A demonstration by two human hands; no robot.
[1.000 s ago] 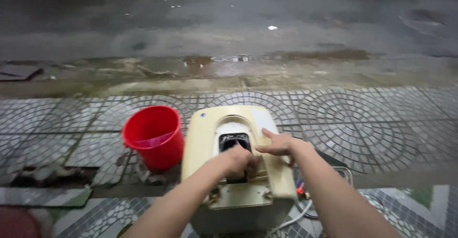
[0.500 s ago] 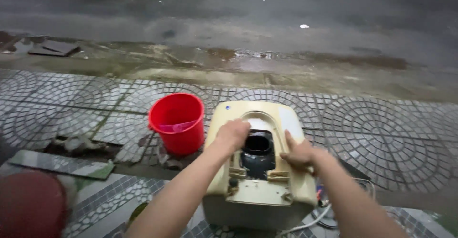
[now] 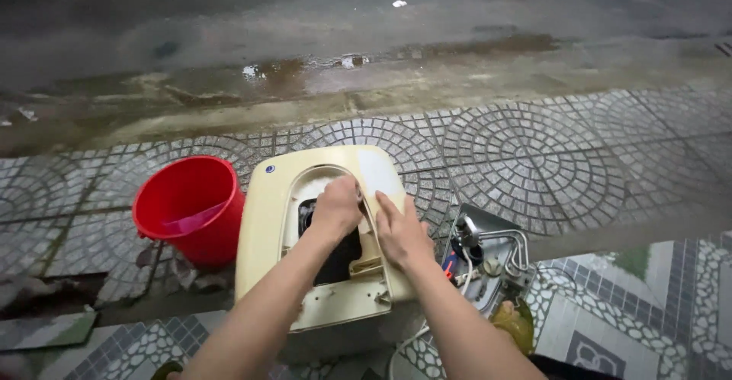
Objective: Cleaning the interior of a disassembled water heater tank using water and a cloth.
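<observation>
Both hands rest on a cream plastic appliance casing (image 3: 267,227) lying on the paving: the left hand (image 3: 335,208) is clenched at its dark opening, the right hand (image 3: 400,231) lies flat on the rim. Right of them sits a metal pipe assembly (image 3: 492,254); left, a red plastic bucket (image 3: 191,208)

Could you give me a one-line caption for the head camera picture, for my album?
Left hand reaches into the opening of a cream appliance casing while the right hand rests flat on it, beside a red bucket on patterned paving.

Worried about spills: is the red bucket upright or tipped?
Upright: the red bucket stands on the paving with its open mouth facing up, beside the cream casing.
</observation>
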